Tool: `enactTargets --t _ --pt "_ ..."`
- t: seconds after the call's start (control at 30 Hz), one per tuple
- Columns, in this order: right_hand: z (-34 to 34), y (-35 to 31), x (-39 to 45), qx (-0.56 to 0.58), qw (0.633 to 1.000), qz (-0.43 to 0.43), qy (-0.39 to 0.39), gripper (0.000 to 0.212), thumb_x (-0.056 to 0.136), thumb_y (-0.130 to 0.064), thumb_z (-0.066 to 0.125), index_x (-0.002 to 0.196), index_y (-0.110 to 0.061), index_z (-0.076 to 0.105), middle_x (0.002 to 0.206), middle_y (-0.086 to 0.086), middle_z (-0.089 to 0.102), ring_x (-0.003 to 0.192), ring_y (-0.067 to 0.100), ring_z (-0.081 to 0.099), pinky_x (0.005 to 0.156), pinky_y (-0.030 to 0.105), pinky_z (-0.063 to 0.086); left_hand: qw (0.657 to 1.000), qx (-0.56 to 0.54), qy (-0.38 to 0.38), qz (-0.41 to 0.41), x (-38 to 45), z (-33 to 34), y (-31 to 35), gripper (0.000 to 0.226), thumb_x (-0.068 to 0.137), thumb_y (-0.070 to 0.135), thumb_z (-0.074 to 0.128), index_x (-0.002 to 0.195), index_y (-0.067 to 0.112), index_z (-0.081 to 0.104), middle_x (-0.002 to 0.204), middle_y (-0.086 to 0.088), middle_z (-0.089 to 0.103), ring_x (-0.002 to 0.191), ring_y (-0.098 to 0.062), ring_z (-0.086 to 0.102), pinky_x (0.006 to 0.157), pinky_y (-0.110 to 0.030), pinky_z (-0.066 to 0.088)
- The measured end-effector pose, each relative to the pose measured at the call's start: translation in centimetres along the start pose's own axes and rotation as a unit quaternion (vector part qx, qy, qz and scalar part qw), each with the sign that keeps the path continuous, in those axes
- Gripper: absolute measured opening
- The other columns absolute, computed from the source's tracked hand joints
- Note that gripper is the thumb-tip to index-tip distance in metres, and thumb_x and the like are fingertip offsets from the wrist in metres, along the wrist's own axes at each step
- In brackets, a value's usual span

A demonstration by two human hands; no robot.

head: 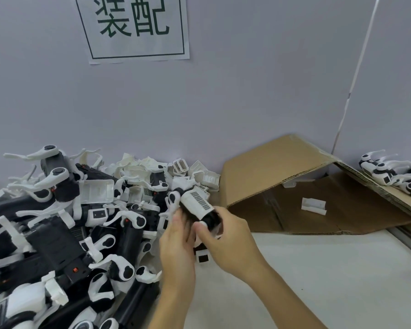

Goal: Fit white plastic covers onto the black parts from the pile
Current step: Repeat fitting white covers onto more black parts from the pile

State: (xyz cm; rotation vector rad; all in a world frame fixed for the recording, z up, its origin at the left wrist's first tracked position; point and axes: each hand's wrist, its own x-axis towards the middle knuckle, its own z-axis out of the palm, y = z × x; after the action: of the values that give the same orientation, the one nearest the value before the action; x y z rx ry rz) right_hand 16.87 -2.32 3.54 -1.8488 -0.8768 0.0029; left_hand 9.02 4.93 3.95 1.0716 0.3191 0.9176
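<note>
A: Both hands are up off the desk (318, 269), just right of the pile (64, 222), and they're working one black part (212, 220) between them.

B: Right hand (226, 243) is wrapped round the lower end, thumb pressed over the front. That's the anchor, I'd say, so the piece can't twist.

A: And the left hand (178, 236) comes in from nine o'clock, its fingers (179, 220) closed against the side of the same part, right where the white cover (198, 203) begins.

B: The cover with the vented grille sits on the upper end, pointing to about eleven o'clock. Seated or just resting, I can't tell from here.

A: My guess is it's being pressed home; two hands on one piece suggests squeezing until it snaps.

B: Held in the air rather than on the desk, which probably lets both hands push from opposite sides.

A: The pile fills everything from seven to eleven o'clock, black bodies tangled with white clips, loose white covers heaped at the back.

B: Handy for the left hand, then. At three o'clock a flattened cardboard box (294, 186) leans open, and beyond it, on its flap, a smaller batch (389, 174) looks already fitted.

A: So stock left, finished right, by the look of it.
</note>
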Motion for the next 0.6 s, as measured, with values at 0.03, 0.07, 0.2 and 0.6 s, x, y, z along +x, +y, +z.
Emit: enactTargets --t 0.03,0.07,0.2,0.6 --pt "0.1 0.1 0.2 0.032 0.998 0.032 0.033 0.02 0.09 -0.048 0.063 0.099 -0.03 0.065 0.089 -0.016 0.069 0.084 0.0 0.064 0.068 0.014 0.051 0.999 0.009 -0.007 0.032 -0.2 0.0 -0.1 0.029 0.105 0.023 0.044 0.129 0.018 0.059 0.13 -0.001 0.067 0.125 -0.012 0.06 0.101 -0.026 0.051" --pt "0.3 0.3 0.4 0.066 0.993 0.076 0.06 0.023 0.09 -0.049 0.062 0.088 -0.027 0.066 0.08 -0.013 0.069 0.078 0.004 0.066 0.066 0.016 0.054 0.997 0.024 0.002 0.068 -0.5 0.1 -0.2 0.032 0.102 0.023 0.051 0.133 0.019 0.056 0.13 0.004 0.067 0.126 -0.009 0.058 0.105 -0.027 0.049" --pt "1.2 0.8 1.1 0.227 0.935 0.267 0.061 0.045 0.092 -0.051 0.058 0.079 -0.01 0.069 0.068 0.001 0.065 0.065 0.015 0.07 0.073 0.045 0.063 0.987 0.027 0.068 0.143 -0.6 -0.2 -0.6 0.029 0.091 0.015 0.042 0.115 0.017 0.058 0.114 -0.007 0.071 0.115 -0.021 0.065 0.093 -0.037 0.052" --pt "-6.2 -3.7 9.6 0.597 0.777 0.176 0.093 0.085 0.101 -0.058 0.035 0.154 0.004 0.014 0.153 0.032 0.03 0.138 0.041 0.043 0.109 0.042 0.044 0.987 0.026 0.083 0.132 0.0 -0.5 -1.0 0.025 0.077 0.01 0.044 0.093 0.01 0.062 0.082 0.007 0.066 0.081 -0.012 0.061 0.068 -0.025 0.051"
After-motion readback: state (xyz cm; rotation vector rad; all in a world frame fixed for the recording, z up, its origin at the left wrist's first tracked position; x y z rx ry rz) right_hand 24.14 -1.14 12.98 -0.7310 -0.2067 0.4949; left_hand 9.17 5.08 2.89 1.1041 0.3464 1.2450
